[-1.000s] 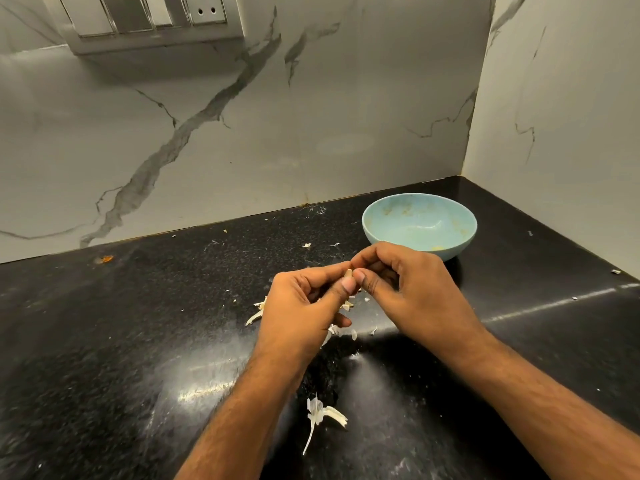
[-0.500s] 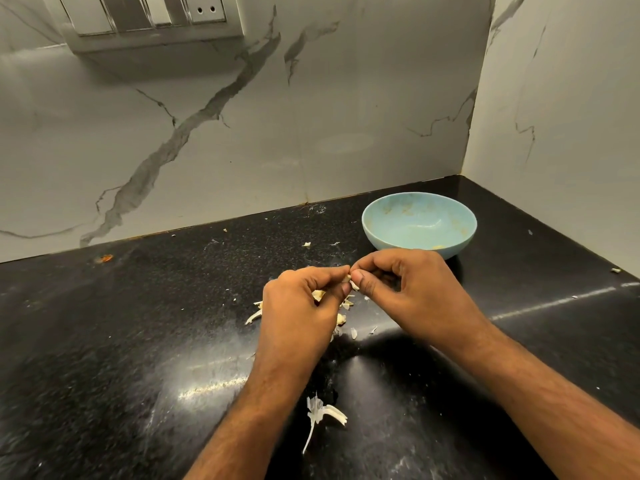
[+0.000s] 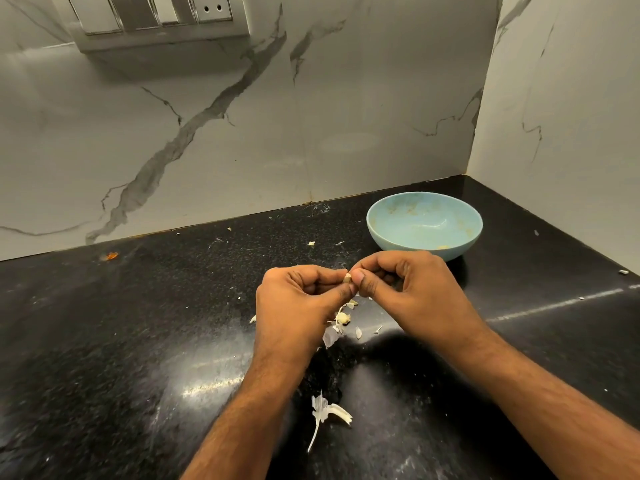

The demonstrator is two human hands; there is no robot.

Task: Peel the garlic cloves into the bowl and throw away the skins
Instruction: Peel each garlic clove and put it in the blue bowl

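Both hands meet over the black counter, just in front of a light blue bowl (image 3: 424, 223). My left hand (image 3: 298, 303) and my right hand (image 3: 412, 292) pinch a small garlic clove (image 3: 347, 278) between thumbs and fingertips; only its tip shows. A pale piece of garlic (image 3: 343, 318) and loose skins (image 3: 330, 337) lie on the counter under the hands. A small pale bit rests at the bowl's near inner wall (image 3: 441, 247). A larger white skin with a stalk (image 3: 327, 414) lies nearer to me, between my forearms.
The black counter (image 3: 138, 341) runs into a marble corner, with walls behind and to the right. A switch panel (image 3: 156, 19) hangs on the back wall. Small skin flecks (image 3: 311, 243) are scattered near the back wall and at the right (image 3: 623, 271).
Both hands stay together on the clove with small finger shifts. Between the first two frames they sank a little toward the counter.
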